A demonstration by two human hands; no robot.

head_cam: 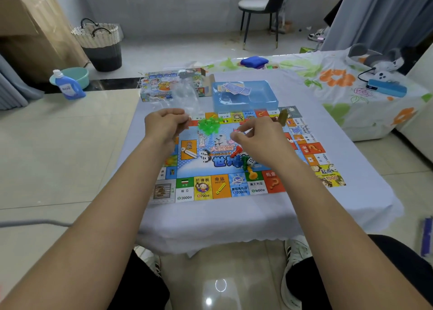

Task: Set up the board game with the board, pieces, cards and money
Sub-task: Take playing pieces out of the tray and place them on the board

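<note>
Reaching over the board [234, 188], the left hand [165, 124] pinches a clear plastic bag [185, 96] above spilled green pieces [208, 126]. The right hand [255, 136] curls narrow; whether it grips anything, I cannot tell. Beyond, cards [235, 90] lie in the blue tray [267, 103].

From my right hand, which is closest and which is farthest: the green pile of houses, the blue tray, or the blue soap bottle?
From the right hand:
1. Green houses: on the board, just to its left.
2. Blue tray: beyond the board's far edge.
3. Blue soap bottle: on the floor, far left.
</note>
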